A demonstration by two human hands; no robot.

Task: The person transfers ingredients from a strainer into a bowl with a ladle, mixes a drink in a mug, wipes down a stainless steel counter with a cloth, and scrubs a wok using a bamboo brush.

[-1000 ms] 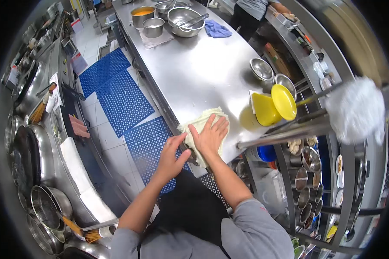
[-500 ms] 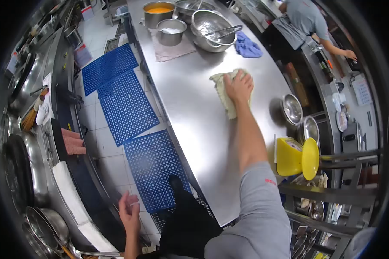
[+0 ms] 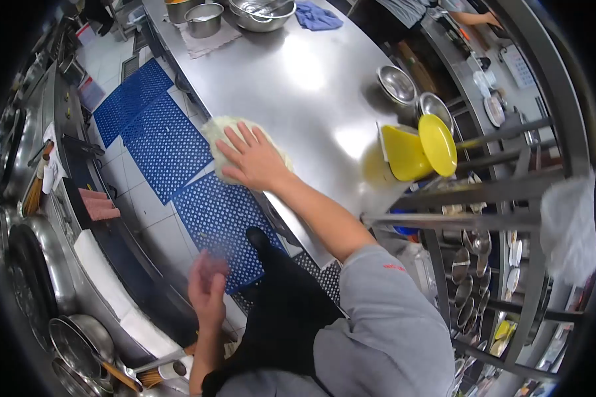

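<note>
My right hand lies flat with spread fingers on a pale yellow-green cloth, pressing it at the left edge of the steel table. Part of the cloth hangs over that edge, and the palm hides its middle. Lower down, my left hand hovers over the floor beside the table. Its fingertips are smeared by motion, the thumb stands apart, and nothing shows in it.
A yellow scale and two steel bowls line the right side. Pots, a large bowl and a blue cloth sit at the far end. Blue mats cover the floor; a co-worker's arm shows beyond.
My right hand has drawn the cloth from mid-table to the left edge, nearer me. The view has shifted, and my left hand is slightly higher in it.
</note>
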